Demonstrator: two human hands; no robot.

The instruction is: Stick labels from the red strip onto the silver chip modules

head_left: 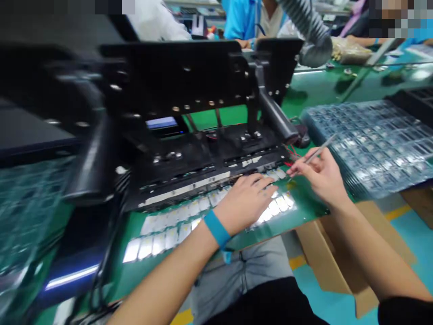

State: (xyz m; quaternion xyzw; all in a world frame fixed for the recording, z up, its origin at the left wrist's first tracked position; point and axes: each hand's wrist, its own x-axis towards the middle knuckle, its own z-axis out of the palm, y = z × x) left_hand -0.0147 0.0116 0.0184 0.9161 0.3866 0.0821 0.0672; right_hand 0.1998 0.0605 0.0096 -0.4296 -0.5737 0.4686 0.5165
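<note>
My left hand [246, 198], with a blue band [216, 228] at the wrist, lies palm down over two rows of small flat silvery-white pieces [184, 232]. Its fingers are stretched out and rest at the right part of the upper row, hiding some pieces. In my right hand [323, 174] I pinch slim metal tweezers [316, 153]. Their tip points down near the right end of the upper row [278, 173]. Just behind the rows stands a black fixture [209, 158] with a pale strip [189, 187] along its front.
Black lever handles [275, 113] rise from the fixture. Stacked clear plastic trays [375, 144] stand at right, more trays [27, 212] at left. Thin red wires [292, 155] lie by the fixture. A cardboard box [324, 257] sits below the bench edge. Co-workers [240, 20] are across the bench.
</note>
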